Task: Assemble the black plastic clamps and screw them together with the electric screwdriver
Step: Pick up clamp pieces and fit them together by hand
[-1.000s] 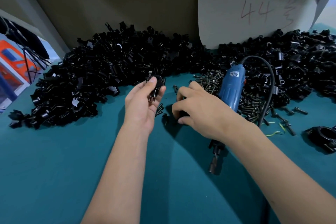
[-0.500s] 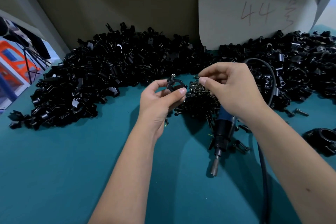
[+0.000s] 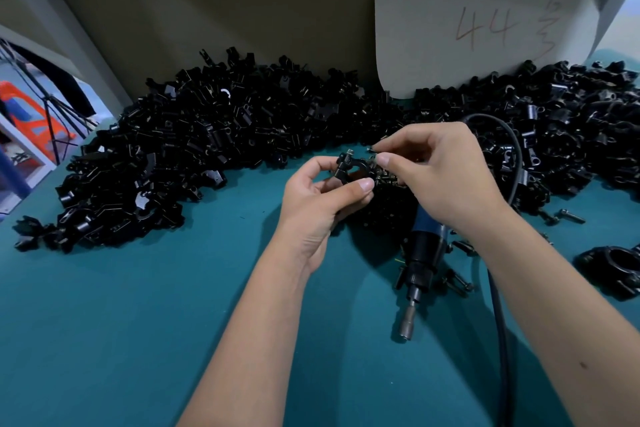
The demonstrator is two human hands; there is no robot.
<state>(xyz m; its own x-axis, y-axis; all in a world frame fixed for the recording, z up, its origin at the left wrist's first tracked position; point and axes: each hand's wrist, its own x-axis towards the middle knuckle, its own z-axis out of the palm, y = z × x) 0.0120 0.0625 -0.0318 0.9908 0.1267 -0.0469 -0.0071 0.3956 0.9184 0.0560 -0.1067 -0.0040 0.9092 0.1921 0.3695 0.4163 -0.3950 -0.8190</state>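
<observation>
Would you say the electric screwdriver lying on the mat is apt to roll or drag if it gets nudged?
Probably it would roll: the electric screwdriver has a round barrel and lies on its side on the flat green mat. Its thick cable looks fairly stiff, so it may tug back. It likely feels fairly heavy for its size.

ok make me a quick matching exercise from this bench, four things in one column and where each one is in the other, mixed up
Things:
1. black clamp
2. electric screwdriver
3. screw
4. card marked 44

Places:
A. leaning on the back wall
B. lying on the teal table, bit toward the camera
C. held in the left hand
D. pinched in the right hand, just beyond the clamp

Pairs: 1-C, 2-B, 3-D, 4-A
</observation>
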